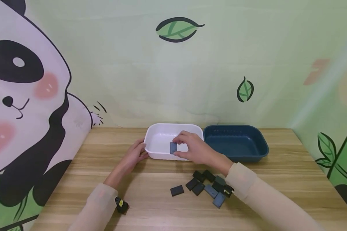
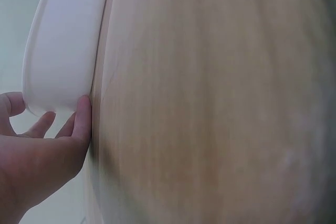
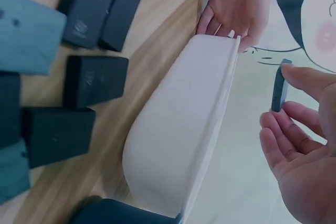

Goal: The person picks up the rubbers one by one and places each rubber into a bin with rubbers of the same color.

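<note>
Between the thumb and fingertips of my right hand (image 1: pixel 197 148) is a small blue-grey rectangular block (image 1: pixel 173 148), held over the front of a white plastic tub (image 1: pixel 157 153). The right wrist view has this block (image 3: pixel 280 88) edge-on, above the tub's rim. My left hand (image 1: pixel 134 154) grips the tub's left end. In the left wrist view its thumb is at the rim and its fingers lie against the end wall, low by the table. Several black blocks (image 1: pixel 177 190) and blue-grey blocks (image 1: pixel 219 200) lie in a loose group on the table below my right forearm.
A dark blue tub (image 1: pixel 235 158) stands right beside the white one. Both are at the back of the wooden table (image 1: pixel 144 199), before a printed panda backdrop (image 1: pixel 127 64). A small black device (image 1: pixel 122 206) shows at my left cuff.
</note>
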The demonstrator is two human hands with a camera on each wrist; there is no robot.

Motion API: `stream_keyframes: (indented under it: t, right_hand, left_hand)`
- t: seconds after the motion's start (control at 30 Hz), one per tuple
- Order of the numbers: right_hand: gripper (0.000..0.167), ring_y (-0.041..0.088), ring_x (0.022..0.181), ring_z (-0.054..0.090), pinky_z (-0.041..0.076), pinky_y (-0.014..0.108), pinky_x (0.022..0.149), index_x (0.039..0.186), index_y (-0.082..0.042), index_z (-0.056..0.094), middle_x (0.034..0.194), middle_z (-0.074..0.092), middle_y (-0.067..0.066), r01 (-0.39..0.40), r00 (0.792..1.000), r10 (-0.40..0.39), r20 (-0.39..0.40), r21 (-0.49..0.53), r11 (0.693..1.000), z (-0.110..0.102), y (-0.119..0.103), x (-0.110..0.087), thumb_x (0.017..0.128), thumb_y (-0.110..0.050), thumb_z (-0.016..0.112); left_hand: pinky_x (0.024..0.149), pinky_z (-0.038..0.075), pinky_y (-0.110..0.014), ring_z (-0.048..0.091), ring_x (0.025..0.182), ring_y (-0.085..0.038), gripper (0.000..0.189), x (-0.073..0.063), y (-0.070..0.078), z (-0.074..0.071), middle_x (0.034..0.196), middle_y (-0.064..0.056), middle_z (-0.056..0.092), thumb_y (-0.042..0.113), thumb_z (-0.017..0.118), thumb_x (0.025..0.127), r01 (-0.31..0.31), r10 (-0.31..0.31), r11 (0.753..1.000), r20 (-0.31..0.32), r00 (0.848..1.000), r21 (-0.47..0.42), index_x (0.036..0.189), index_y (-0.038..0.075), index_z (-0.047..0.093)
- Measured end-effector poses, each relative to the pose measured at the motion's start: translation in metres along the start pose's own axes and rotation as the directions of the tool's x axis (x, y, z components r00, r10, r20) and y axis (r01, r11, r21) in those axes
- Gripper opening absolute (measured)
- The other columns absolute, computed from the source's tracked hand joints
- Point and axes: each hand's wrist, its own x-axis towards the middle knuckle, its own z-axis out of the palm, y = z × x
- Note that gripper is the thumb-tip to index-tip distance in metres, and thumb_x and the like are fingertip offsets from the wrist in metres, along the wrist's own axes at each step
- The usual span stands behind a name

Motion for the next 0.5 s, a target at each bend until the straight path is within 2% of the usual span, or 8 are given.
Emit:
stream_keyframes:
  t: [0.23,0.5]
  right_hand:
    - [0.041,0.031,0.108,0.066,0.058,0.04,0.095,0.128,-0.002,0.072,0.118,0.07,0.011,-0.031,0.998,0.029,-0.051,-0.057,0.998,0.003,0.009,0.015,0.093,-0.02,0.084]
    - [0.04,0.03,0.113,0.066,0.057,0.041,0.099,0.128,-0.002,0.072,0.12,0.067,0.011,-0.07,0.988,0.062,-0.142,-0.053,0.996,0.019,0.029,0.034,0.093,-0.018,0.084]
  left_hand:
    - [0.114,0.048,-0.041,0.046,0.145,-0.035,0.055,-0.001,0.0,0.002,0.163,-0.024,0.038,0.021,0.038,0.115,0.004,-0.004,1.0,0.004,1.0,-0.003,0.165,0.003,0.027]
    - [0.115,0.047,-0.042,0.044,0.147,-0.035,0.055,0.0,0.001,0.003,0.164,-0.024,0.036,0.02,0.036,0.115,0.008,-0.008,1.0,0.006,1.0,-0.007,0.166,0.001,0.025]
